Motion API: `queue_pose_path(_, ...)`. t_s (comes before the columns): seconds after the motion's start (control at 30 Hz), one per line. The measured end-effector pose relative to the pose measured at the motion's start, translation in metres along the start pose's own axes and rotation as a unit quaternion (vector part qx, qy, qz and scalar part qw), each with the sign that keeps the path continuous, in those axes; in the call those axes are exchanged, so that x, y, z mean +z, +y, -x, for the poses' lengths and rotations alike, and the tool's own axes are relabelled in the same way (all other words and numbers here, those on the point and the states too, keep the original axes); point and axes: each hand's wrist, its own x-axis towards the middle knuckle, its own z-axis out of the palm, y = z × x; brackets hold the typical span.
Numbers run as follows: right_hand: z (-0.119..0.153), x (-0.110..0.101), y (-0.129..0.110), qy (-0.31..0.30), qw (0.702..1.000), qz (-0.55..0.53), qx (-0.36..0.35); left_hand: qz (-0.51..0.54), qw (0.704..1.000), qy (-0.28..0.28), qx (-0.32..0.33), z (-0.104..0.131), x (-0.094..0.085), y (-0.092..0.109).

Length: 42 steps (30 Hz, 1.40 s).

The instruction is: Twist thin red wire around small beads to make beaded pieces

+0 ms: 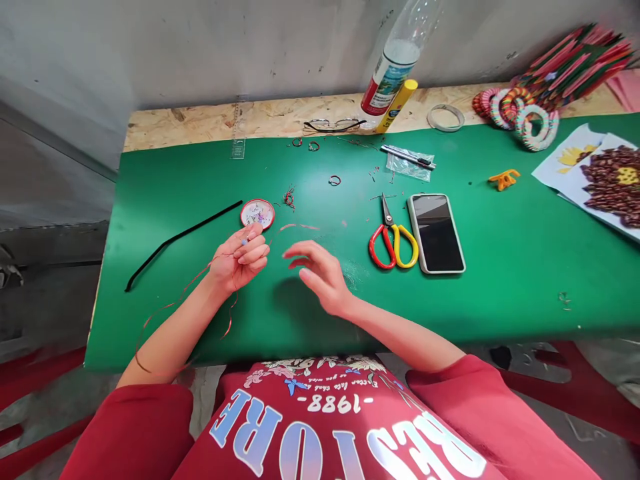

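Note:
My left hand (240, 259) is closed, palm turned up, with the fingers curled on a thin red cord (173, 305). A small bluish spot shows at its fingertips; I cannot make out what it is. The cord trails in loops over my left wrist and forearm. A further reddish strand (295, 226) runs rightward above the table, just beyond my right hand (317, 272). That hand is apart from the left, its thumb and fingers spread and slightly bent, with nothing seen in it. Just beyond my left fingertips lies a red-rimmed round dish (258, 203) of tiny beads.
Right of my hands lie red-and-yellow-handled scissors (393, 243) and a phone (437, 233). A black stick (183, 236) lies at left. Small cord rings (335, 180), glasses (335, 125), a bottle (387, 80) and a yellow tube (397, 107) are farther back. Wrapped rings (537, 128) stand at right.

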Motion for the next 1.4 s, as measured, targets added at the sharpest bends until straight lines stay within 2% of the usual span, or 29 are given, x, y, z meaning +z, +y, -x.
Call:
queue_pose_path(0.07,-0.009,-0.006,0.000,-0.027,0.985,-0.105,0.136,-0.024,0.999,-0.035,-0.019,-0.001,-0.003,-0.003)
queue_pose_path(0.1,-0.014,-0.008,-0.001,-0.028,0.973,-0.153,0.171,-0.038,0.997,-0.063,-0.030,-0.001,-0.004,-0.005)
queue_pose_path(0.2,-0.027,-0.016,-0.008,0.018,0.948,-0.243,0.205,-0.088,0.985,-0.142,-0.047,-0.002,-0.008,-0.012)
queue_pose_path(0.27,-0.033,-0.026,-0.013,0.086,0.952,-0.208,0.205,-0.130,0.979,-0.153,-0.040,-0.004,-0.011,-0.014)
queue_pose_path(0.33,-0.038,-0.042,-0.014,0.166,0.959,-0.155,0.171,-0.177,0.974,-0.137,-0.023,-0.006,-0.012,-0.013)
queue_pose_path(0.4,-0.043,-0.062,-0.015,0.220,0.959,-0.122,0.129,-0.220,0.968,-0.117,-0.011,-0.008,-0.014,-0.009)
queue_pose_path(0.5,-0.047,-0.094,-0.018,0.240,0.963,-0.092,0.085,-0.268,0.959,-0.090,-0.014,-0.011,-0.015,0.000)
queue_pose_path(0.57,-0.048,-0.111,-0.021,0.238,0.963,-0.095,0.084,-0.291,0.954,-0.073,-0.014,-0.011,-0.017,0.005)
queue_pose_path(0.67,-0.047,-0.131,-0.019,0.269,0.958,-0.055,0.079,-0.329,0.942,-0.063,-0.023,-0.011,-0.020,0.011)
queue_pose_path(0.8,-0.049,-0.150,-0.011,0.359,0.933,0.025,-0.008,-0.376,0.922,-0.069,-0.070,-0.011,-0.024,0.012)
queue_pose_path(0.93,-0.048,-0.163,-0.018,0.428,0.901,0.028,-0.068,-0.426,0.899,-0.051,-0.086,-0.010,-0.028,0.011)
queue_pose_path(1.07,-0.044,-0.163,-0.032,0.515,0.853,0.010,-0.080,-0.455,0.888,-0.035,-0.061,-0.012,-0.031,0.010)
queue_pose_path(1.17,-0.046,-0.149,-0.035,0.530,0.839,0.025,-0.122,-0.483,0.876,-0.004,0.003,-0.015,-0.024,0.005)
queue_pose_path(1.2,-0.047,-0.143,-0.034,0.495,0.856,0.060,-0.135,-0.497,0.867,0.013,0.028,-0.016,-0.019,0.003)
queue_pose_path(1.37,-0.046,-0.107,-0.030,0.383,0.896,0.157,-0.161,-0.539,0.821,0.082,0.172,-0.024,0.013,-0.016)
queue_pose_path(1.4,-0.044,-0.100,-0.031,0.354,0.904,0.177,-0.162,-0.530,0.820,0.085,0.200,-0.027,0.019,-0.021)
